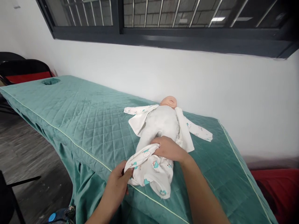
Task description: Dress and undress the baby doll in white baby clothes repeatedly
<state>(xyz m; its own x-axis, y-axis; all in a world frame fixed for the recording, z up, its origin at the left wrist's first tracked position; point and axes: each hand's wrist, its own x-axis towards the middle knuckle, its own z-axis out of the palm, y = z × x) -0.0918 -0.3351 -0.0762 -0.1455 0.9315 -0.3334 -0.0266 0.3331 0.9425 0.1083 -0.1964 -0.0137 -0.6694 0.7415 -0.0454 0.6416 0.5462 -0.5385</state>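
On its back on the green quilted bed cover (105,124) lies a baby doll (161,119) with a white cloth body. An open white printed baby jacket (198,130) is spread beneath it, with a sleeve out to each side. White baby pants (149,169) with small teal and red prints cover the doll's lower legs. My left hand (120,179) pinches the pants at their left edge. My right hand (167,147) grips the waistband between the doll's legs, its fingertips partly hidden by the cloth.
A white wall and a dark-framed barred window (163,37) stand behind the bed. The bed has a face hole (50,81) at its far left. Chairs with black and red parts (28,73) are beyond it. A red object (277,189) is at the lower right, and a blue-capped bottle (52,217) at the lower left.
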